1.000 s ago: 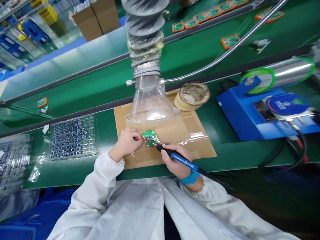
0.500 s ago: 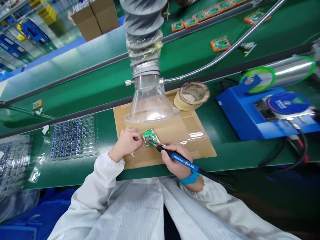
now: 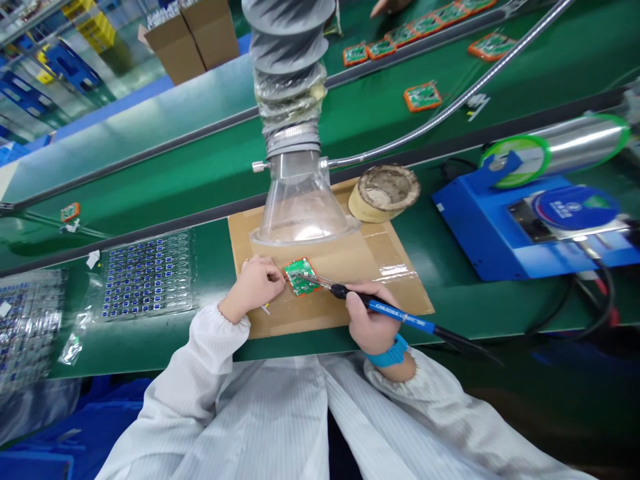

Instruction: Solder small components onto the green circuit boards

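Observation:
A green circuit board with an orange edge lies on a flat cardboard sheet in front of me. My left hand rests at the board's left side, thumb and fingers pinched together; whatever is between them is too small to make out. In my right hand is a blue and black soldering iron, gripped like a pen. Its metal tip reaches leftward over the board; whether it touches is unclear. A small white and yellow piece lies below my left hand.
A clear fume hood hangs above the board. Behind it stands a round crusted pot. To the right is a blue solder feeder; to the left, a tray of small blue parts. Orange-edged boards lie on the green conveyor.
My right hand has moved right with the soldering iron, whose tip now points more sideways across the board. My left hand stays put. Boards on the conveyor have shifted left.

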A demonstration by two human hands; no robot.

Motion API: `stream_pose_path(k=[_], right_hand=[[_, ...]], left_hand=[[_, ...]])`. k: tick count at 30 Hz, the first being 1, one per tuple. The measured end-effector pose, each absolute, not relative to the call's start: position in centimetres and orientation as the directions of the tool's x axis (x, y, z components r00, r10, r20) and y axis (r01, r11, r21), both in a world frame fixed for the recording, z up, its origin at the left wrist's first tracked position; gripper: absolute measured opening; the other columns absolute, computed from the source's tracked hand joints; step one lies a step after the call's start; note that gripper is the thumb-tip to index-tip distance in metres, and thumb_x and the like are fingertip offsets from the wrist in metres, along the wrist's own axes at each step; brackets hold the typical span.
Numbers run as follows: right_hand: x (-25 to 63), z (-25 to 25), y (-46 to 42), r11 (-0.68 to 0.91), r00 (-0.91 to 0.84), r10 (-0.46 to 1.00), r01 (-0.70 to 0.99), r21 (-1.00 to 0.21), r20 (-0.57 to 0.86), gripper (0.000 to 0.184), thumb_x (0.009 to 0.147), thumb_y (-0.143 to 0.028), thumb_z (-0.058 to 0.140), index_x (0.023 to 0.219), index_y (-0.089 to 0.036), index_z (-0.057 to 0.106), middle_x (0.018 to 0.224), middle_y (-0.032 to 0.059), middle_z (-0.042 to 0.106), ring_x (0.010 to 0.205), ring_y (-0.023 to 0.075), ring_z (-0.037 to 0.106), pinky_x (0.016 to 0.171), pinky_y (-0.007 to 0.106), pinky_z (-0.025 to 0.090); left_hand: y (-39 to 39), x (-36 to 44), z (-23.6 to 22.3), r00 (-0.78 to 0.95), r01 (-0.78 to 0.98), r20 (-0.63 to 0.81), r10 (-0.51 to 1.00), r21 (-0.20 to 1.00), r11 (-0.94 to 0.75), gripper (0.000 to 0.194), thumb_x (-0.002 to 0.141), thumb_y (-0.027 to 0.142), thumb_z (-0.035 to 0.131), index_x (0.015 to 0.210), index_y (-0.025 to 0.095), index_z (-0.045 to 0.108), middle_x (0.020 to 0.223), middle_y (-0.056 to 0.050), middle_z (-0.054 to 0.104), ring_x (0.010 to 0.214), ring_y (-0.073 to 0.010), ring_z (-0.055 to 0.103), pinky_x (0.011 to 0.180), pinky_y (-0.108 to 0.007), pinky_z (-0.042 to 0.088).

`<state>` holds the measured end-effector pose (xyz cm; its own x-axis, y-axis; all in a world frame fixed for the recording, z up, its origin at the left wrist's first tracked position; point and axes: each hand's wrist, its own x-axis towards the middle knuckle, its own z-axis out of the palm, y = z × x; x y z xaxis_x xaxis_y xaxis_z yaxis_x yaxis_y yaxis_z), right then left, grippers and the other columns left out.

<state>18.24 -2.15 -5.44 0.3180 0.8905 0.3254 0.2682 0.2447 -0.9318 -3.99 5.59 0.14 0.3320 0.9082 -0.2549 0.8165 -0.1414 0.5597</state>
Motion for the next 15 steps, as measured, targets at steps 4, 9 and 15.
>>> stream_pose_path(k=[4,9,15], right_hand=[[18.9,-5.1,-1.2,0.257,0.447,0.83,0.222,-0.941,0.332,0.017,0.091,-0.039,0.065,0.085,-0.023,0.064,0.073,0.001,0.065,0.06,0.0174,0.065,0.058,0.033,0.055],[20.8,-3.9,2.2,0.289,0.607,0.71,0.21,-0.934,0.357,0.016,0.093,-0.037,0.066,0.1,-0.023,0.063,0.075,-0.0013,0.061,0.052,0.0143,0.06,0.052,0.03,0.05],[22.1,-3.9,4.6,0.204,0.519,0.779,0.32,-0.925,0.352,0.034,0.094,-0.04,0.064,0.124,-0.024,0.063,0.113,0.0108,0.07,0.078,0.0224,0.069,0.071,0.041,0.057]], left_hand=[[5.3,-3.9,0.3,0.362,0.831,-0.257,0.896,0.525,-0.185,0.02,0.08,0.015,0.065,0.061,0.019,0.061,0.079,-0.004,0.065,0.087,-0.0221,0.057,0.086,-0.039,0.046],[4.1,-3.5,0.4,0.368,0.852,-0.211,0.905,0.467,-0.237,0.014,0.075,0.009,0.06,0.065,0.019,0.057,0.086,-0.009,0.061,0.088,-0.0244,0.056,0.083,-0.04,0.048],[5.6,-7.1,0.9,0.316,0.541,-0.502,0.805,0.792,0.282,0.015,0.083,0.028,0.062,0.075,0.019,0.052,0.078,-0.004,0.066,0.073,-0.0177,0.063,0.072,-0.033,0.05]])
